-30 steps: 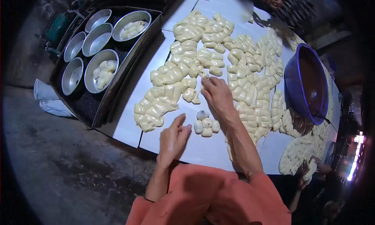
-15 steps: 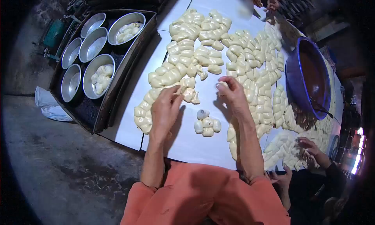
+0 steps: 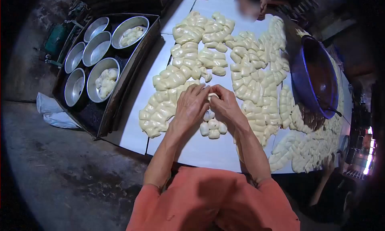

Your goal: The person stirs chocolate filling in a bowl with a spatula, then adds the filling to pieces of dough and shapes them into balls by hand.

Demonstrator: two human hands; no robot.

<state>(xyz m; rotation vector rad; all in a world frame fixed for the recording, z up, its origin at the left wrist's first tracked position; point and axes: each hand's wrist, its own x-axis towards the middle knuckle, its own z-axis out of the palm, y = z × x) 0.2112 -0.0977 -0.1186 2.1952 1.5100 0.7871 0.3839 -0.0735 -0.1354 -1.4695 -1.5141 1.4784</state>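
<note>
A small pale piece of dough (image 3: 212, 96) is pinched at the fingertips of my right hand (image 3: 225, 104). Close against it, my left hand (image 3: 192, 104) has its fingers bent and pressed together at the same piece, partly hiding it. Just below both hands, a cluster of small round dough balls (image 3: 213, 129) sits on the white tabletop (image 3: 196, 152). Left of my hands lies a sheet of glossy, segmented dough (image 3: 160, 106). On the right, another broad sheet of cut dough (image 3: 256, 86) stretches away from me.
At left, a dark tray (image 3: 120, 76) holds several round metal pans (image 3: 96, 48), two with dough pieces inside. A large purple basin (image 3: 294, 74) of brown contents stands on the right. Another person's hand (image 3: 262, 8) shows at the far edge.
My hands have come together above the dough cluster; the right moved left and down with its dough piece. The co-worker's hands at the lower right have drawn back from the dough.
</note>
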